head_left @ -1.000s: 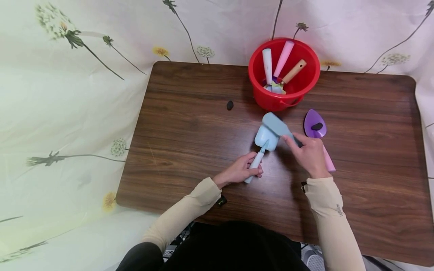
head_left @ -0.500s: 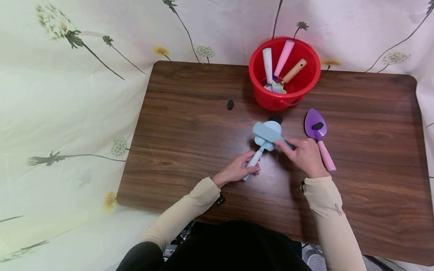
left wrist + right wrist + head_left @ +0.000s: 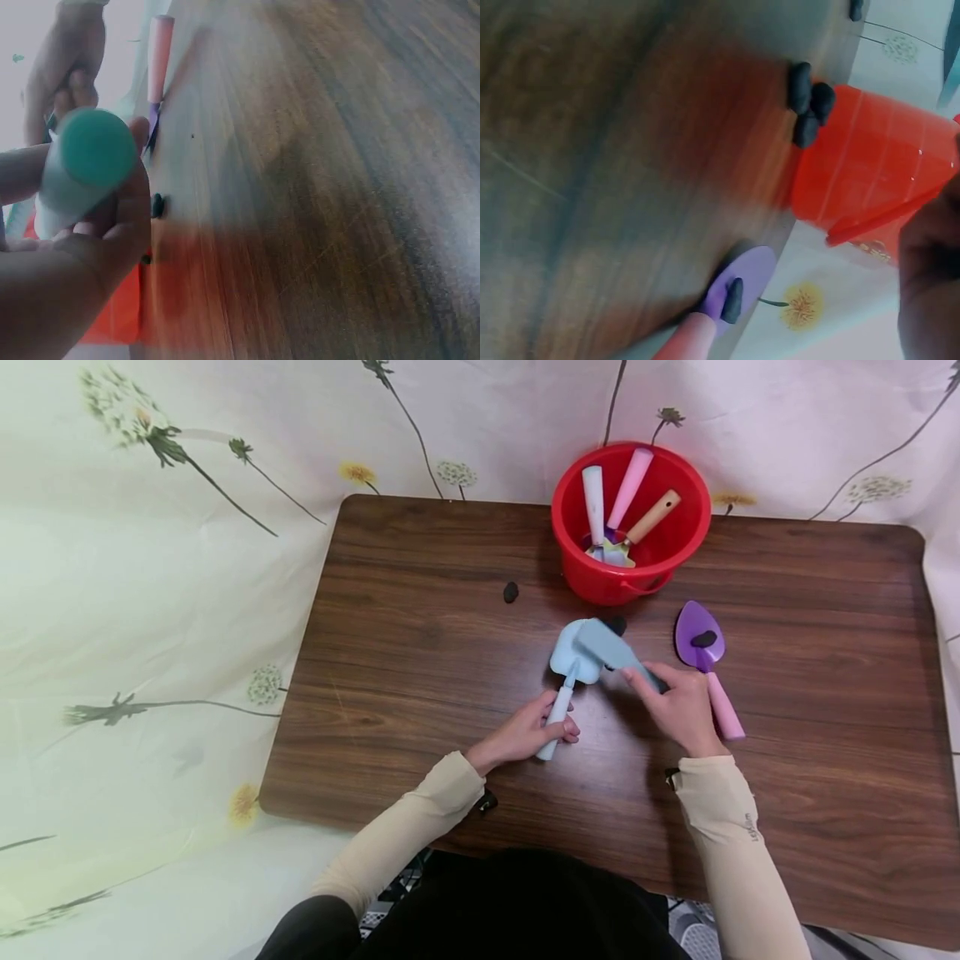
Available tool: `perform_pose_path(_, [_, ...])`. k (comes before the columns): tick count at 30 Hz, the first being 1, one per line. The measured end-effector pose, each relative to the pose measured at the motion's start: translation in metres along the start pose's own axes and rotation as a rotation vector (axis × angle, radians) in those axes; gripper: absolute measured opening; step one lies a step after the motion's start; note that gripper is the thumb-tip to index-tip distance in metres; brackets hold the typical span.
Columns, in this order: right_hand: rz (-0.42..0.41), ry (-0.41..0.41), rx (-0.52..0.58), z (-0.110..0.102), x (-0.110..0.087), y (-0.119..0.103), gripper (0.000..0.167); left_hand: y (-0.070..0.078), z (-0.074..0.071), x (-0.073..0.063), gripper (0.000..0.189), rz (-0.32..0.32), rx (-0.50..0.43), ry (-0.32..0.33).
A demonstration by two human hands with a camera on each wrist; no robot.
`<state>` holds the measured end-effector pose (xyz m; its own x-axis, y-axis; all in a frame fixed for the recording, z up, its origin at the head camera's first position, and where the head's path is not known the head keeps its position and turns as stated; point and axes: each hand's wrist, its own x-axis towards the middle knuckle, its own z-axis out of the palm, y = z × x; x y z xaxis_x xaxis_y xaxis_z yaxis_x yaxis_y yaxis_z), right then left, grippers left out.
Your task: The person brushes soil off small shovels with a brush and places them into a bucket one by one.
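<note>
My left hand (image 3: 528, 727) grips the white handle of a light blue hand trowel (image 3: 564, 647). In the left wrist view, the handle's green end (image 3: 97, 146) faces the camera, with fingers wrapped round it. My right hand (image 3: 682, 710) holds a blue-grey tool (image 3: 611, 647) with a long, flat, round-ended blade. That blade overlaps the right side of the trowel's blade in the head view; whether they touch I cannot tell. Black stones (image 3: 617, 625) lie beyond, partly hidden by the tool. The right wrist view shows this cluster of stones (image 3: 801, 88) beside the bucket.
A red bucket (image 3: 592, 581) at the back holds several tools with white, pink and wooden handles. Right of my right hand lies a purple trowel (image 3: 688, 618) bearing a black stone (image 3: 703, 639). Another black stone (image 3: 511, 592) sits left of the bucket on the brown table (image 3: 390, 660).
The blue-grey tool swung left across the trowel's blade, then back to the right. The trowel shifted slightly left and turned more upright in view. Black stones near the bucket came into sight.
</note>
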<state>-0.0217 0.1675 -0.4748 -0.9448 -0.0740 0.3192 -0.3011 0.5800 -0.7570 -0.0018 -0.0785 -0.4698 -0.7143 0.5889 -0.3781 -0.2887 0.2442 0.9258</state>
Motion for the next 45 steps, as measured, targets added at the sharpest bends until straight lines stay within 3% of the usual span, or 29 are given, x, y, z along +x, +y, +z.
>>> perform_pose_path(4, [-0.061,-0.104,0.054,0.003,-0.006,0.002,0.015,0.003,-0.003,0.001,0.036,-0.024,-0.157,-0.027])
perform_pose_path(8, [-0.071,-0.158,0.089,0.000,-0.006,0.003,0.016,0.003,-0.007,0.000,0.037,-0.032,-0.176,-0.052])
perform_pose_path(13, [-0.042,-0.143,0.091,-0.006,-0.001,0.007,0.023,0.001,-0.011,-0.003,0.034,0.014,-0.092,-0.072])
perform_pose_path(18, [0.010,0.008,0.002,-0.008,0.005,0.011,0.024,0.000,-0.012,-0.004,0.030,0.048,-0.039,-0.092])
perform_pose_path(22, [0.028,0.085,-0.059,-0.007,0.009,0.007,0.016,0.000,-0.011,-0.005,0.030,0.029,0.021,-0.078])
perform_pose_path(26, [-0.016,0.062,-0.071,-0.003,0.006,-0.002,0.013,0.000,-0.008,-0.004,0.034,0.011,0.156,-0.017])
perform_pose_path(29, [-0.087,-0.015,-0.062,0.003,0.001,-0.010,0.016,-0.001,-0.006,-0.003,0.034,0.004,0.242,0.034])
perform_pose_path(34, [-0.163,-0.124,-0.090,0.009,-0.002,-0.020,0.032,-0.001,-0.005,0.000,0.033,-0.004,0.303,0.088])
perform_pose_path(41, [-0.102,-0.052,-0.201,0.006,0.004,-0.016,0.028,-0.003,-0.003,0.001,0.027,0.023,0.318,0.121])
perform_pose_path(45, [-0.022,0.013,-0.235,0.004,0.008,-0.009,0.025,-0.004,-0.001,0.000,0.024,0.042,0.344,0.113])
